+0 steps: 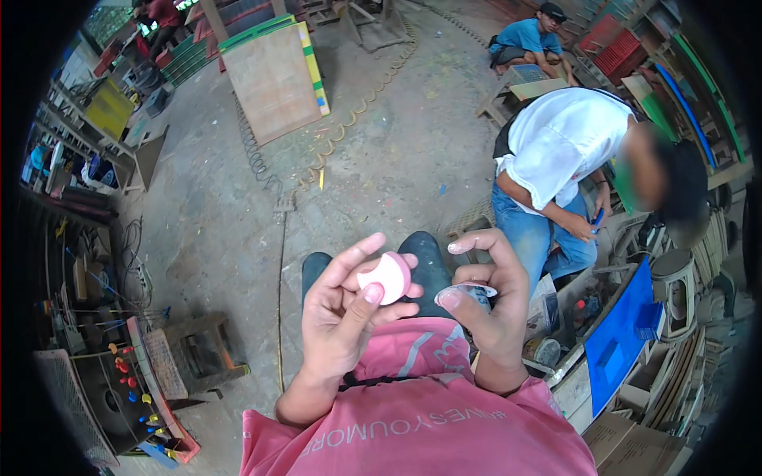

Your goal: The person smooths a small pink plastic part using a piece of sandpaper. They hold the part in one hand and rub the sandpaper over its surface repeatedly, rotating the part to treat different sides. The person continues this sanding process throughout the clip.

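Observation:
My left hand (340,311) holds up a small crescent-shaped piece (398,272), with pale pinkish-white faces and a pink edge. The thumb presses on its near face and the fingers are behind it. To its right, apart from the piece, my right hand (502,313) pinches a small, thin whitish-and-grey scrap (479,293) under the thumb; its kind is unclear. The index finger of that hand is raised and curved away from the scrap. Both hands are above my lap, in front of my pink shirt (413,420).
Close on my right, a person in a white shirt (567,135) bends over, holding something blue. A blue panel (615,345) lies beside cartons (635,444). Ahead stand plywood boards (274,83) near a coiled hose (373,94). A wooden stool (198,353) is at left; another person (536,44) squats far right.

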Available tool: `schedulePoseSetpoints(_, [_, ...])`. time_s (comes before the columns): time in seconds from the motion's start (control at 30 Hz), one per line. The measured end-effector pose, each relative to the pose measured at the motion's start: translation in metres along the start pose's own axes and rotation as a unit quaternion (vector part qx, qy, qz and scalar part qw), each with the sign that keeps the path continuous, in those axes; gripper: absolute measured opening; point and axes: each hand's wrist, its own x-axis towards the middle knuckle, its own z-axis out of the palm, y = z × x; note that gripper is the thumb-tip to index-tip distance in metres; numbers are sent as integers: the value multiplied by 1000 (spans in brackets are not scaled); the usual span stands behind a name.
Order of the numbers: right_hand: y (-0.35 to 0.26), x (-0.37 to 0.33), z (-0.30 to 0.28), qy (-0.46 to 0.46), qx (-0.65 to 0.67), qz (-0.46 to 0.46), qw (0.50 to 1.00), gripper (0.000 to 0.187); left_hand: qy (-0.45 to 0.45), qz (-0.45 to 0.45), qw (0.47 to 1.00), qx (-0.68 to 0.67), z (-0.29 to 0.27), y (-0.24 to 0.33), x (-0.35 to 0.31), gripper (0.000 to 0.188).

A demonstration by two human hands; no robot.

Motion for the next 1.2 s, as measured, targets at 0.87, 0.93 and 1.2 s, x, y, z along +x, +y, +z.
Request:
schedulePoseSetpoints(0.87, [9,1,9,7,-192,-120,974,51,49,74,983,158,8,2,3,19])
schedulePoseSetpoints(0.93, [9,1,9,16,-185,-111,976,51,48,70,983,162,8,3,3,19])
schedulePoseSetpoints(1.2, [8,9,3,36,-180,-101,978,47,64,53,985,152,8,2,5,17])
